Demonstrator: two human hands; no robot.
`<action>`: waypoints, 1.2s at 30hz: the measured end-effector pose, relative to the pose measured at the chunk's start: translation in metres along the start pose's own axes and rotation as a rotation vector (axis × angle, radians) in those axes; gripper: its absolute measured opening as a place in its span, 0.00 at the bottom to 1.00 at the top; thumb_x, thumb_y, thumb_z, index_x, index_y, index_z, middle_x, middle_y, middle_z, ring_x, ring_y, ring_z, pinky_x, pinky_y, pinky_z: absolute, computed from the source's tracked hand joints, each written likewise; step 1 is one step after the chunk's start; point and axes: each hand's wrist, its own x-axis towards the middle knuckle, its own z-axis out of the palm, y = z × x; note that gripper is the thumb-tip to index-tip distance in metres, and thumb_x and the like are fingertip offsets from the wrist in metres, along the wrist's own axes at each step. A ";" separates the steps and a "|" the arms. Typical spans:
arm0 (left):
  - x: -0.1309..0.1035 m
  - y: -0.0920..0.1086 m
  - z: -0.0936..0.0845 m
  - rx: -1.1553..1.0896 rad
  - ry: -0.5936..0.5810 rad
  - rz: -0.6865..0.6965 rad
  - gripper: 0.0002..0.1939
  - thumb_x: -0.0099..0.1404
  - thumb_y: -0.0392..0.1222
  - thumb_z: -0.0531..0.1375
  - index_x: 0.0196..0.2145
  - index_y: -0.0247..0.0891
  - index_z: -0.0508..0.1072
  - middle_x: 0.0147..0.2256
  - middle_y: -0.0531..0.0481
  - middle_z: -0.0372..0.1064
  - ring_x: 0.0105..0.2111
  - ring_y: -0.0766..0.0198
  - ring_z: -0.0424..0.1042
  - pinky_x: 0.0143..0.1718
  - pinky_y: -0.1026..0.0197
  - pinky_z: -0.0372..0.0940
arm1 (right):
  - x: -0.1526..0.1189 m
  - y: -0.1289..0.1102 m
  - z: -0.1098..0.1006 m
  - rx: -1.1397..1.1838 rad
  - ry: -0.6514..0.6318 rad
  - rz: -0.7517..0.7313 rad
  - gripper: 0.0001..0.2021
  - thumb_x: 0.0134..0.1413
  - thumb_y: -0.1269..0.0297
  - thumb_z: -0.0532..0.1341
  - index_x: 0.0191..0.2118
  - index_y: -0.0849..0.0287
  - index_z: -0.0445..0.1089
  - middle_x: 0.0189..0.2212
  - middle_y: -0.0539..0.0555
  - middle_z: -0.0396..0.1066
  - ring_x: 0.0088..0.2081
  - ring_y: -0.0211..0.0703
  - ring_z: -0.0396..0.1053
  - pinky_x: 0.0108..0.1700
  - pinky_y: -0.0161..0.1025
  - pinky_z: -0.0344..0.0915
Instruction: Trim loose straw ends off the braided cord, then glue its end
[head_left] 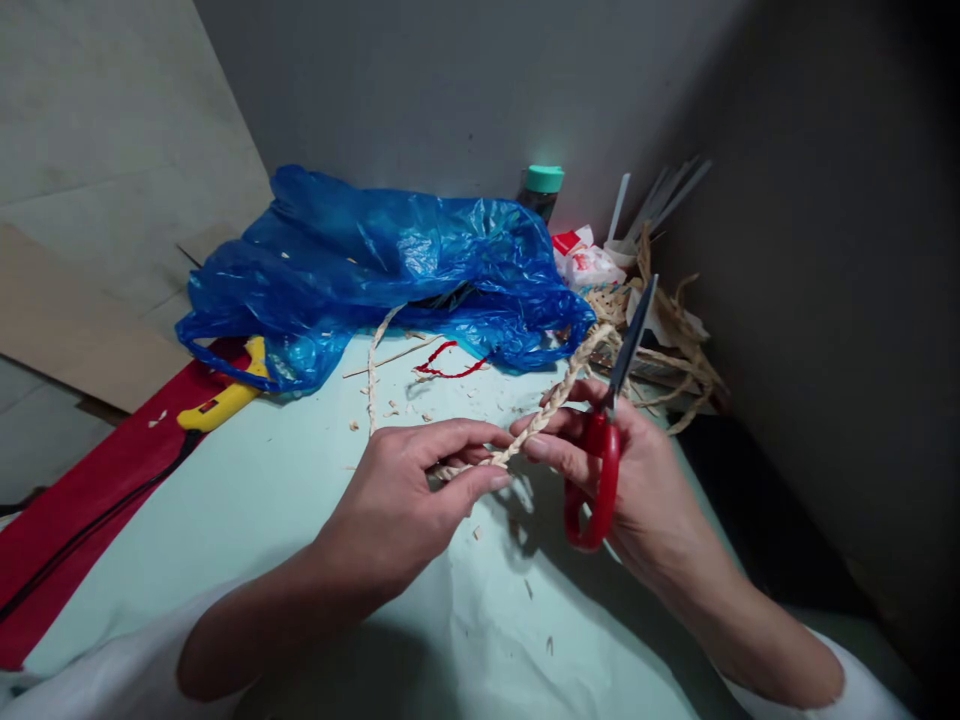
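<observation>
Grey wall (420, 90) is rising behind everything; pale green bench (240, 490) is spreading out under the hands. Blue plastic bag (390, 250) is lying crumpled along the back, its front folds drooping onto the bench. Red strip (82, 500) is running along the left edge. Left hand (420, 485) is reaching in low, its grip closing thumb and fingers around the braid (556, 400). Right hand (637, 470) is sitting just beside it, its grip clamping scissors (613, 470) while thumb and fingertips are also pinching the braid. Braid is hanging between both hands above the bench middle, slanting up and right; its far end is getting lost near the straw-coloured pile, can't tell where it's stopping. Scissors are pointing blades up, red handles down. Yellow corded tool (225, 400) is resting on the left, partly under the bag's edge. Jar (543, 182) with a green lid is standing behind the bag; red-and-white packet (589, 262) is lying near it. Red string (466, 373) is curling in front of the bag. Small scraps (477, 534) are dotting the bench.
</observation>
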 end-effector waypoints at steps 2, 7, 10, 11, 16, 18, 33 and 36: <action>0.001 -0.001 0.000 -0.032 -0.014 -0.038 0.07 0.60 0.39 0.66 0.38 0.41 0.81 0.26 0.57 0.75 0.23 0.71 0.69 0.28 0.69 0.65 | 0.000 -0.002 -0.001 -0.114 0.029 -0.029 0.20 0.44 0.63 0.74 0.41 0.54 0.66 0.27 0.45 0.76 0.29 0.36 0.73 0.31 0.31 0.66; 0.001 -0.001 -0.004 -0.058 -0.058 -0.019 0.08 0.64 0.40 0.63 0.41 0.43 0.80 0.28 0.56 0.74 0.27 0.70 0.69 0.29 0.69 0.64 | 0.000 -0.006 0.001 -0.216 0.075 -0.045 0.22 0.43 0.58 0.73 0.41 0.54 0.64 0.24 0.46 0.75 0.27 0.39 0.72 0.29 0.34 0.66; 0.001 -0.001 -0.005 -0.032 -0.043 -0.015 0.12 0.61 0.40 0.65 0.43 0.45 0.80 0.30 0.56 0.74 0.30 0.70 0.70 0.33 0.69 0.65 | 0.001 -0.006 -0.001 -0.191 0.091 -0.024 0.25 0.41 0.56 0.74 0.42 0.53 0.63 0.24 0.46 0.75 0.25 0.40 0.72 0.28 0.36 0.67; 0.001 -0.001 -0.005 -0.043 -0.039 -0.033 0.12 0.61 0.40 0.66 0.44 0.46 0.80 0.30 0.56 0.74 0.29 0.70 0.69 0.32 0.69 0.65 | 0.002 -0.005 -0.002 -0.191 0.095 -0.034 0.25 0.41 0.56 0.74 0.42 0.53 0.62 0.24 0.46 0.75 0.25 0.41 0.72 0.27 0.36 0.67; 0.007 0.001 -0.007 -0.180 -0.028 -0.153 0.13 0.56 0.37 0.67 0.41 0.41 0.81 0.27 0.55 0.73 0.26 0.69 0.70 0.30 0.67 0.65 | 0.008 -0.006 -0.011 -0.195 0.138 -0.166 0.21 0.44 0.61 0.73 0.40 0.52 0.62 0.26 0.46 0.75 0.28 0.38 0.72 0.32 0.36 0.69; 0.010 0.002 -0.008 -0.209 -0.028 -0.171 0.13 0.54 0.37 0.68 0.39 0.39 0.80 0.28 0.54 0.75 0.29 0.67 0.73 0.31 0.67 0.66 | 0.009 -0.006 -0.012 -0.225 0.163 -0.192 0.18 0.46 0.63 0.71 0.39 0.53 0.63 0.27 0.46 0.75 0.26 0.36 0.70 0.30 0.34 0.67; 0.008 -0.002 -0.012 0.147 -0.248 -0.034 0.13 0.66 0.47 0.59 0.35 0.38 0.80 0.30 0.51 0.76 0.32 0.63 0.72 0.34 0.62 0.62 | 0.009 -0.003 -0.004 0.076 0.186 0.003 0.27 0.36 0.64 0.78 0.37 0.55 0.60 0.26 0.45 0.76 0.27 0.34 0.74 0.28 0.27 0.71; 0.012 -0.001 -0.017 0.057 -0.234 -0.086 0.15 0.66 0.48 0.57 0.32 0.36 0.79 0.28 0.49 0.74 0.31 0.62 0.70 0.31 0.63 0.60 | 0.009 -0.003 -0.007 0.024 0.178 -0.041 0.23 0.38 0.62 0.77 0.35 0.55 0.62 0.28 0.46 0.75 0.29 0.35 0.75 0.29 0.28 0.72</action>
